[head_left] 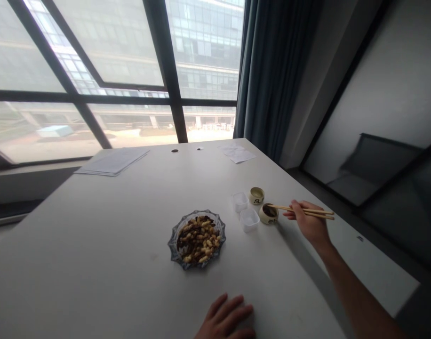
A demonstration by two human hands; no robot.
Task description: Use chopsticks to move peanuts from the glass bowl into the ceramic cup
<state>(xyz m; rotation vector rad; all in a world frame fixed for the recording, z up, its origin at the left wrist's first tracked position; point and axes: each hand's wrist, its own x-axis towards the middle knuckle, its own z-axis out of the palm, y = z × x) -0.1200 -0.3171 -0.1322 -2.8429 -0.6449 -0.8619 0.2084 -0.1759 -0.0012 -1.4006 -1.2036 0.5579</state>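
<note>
**Chopsticks over the near cup**

A stack of papers point(113, 161) lies flat at the table's point(95, 245) far left edge. A scalloped glass dish point(196, 239) heaped with pale and dark nuts sits mid-table, within reach of both hands. The left hand point(225, 320) rests palm down, fingers spread, holding nothing, likely as a brace. Two clear square tubs point(246, 212) stand beside two small round ceramic cups point(263, 205). The right hand point(309, 221) pinches thin wooden chopsticks point(300, 211), tips poised above the nearer cup's dark contents.
</note>
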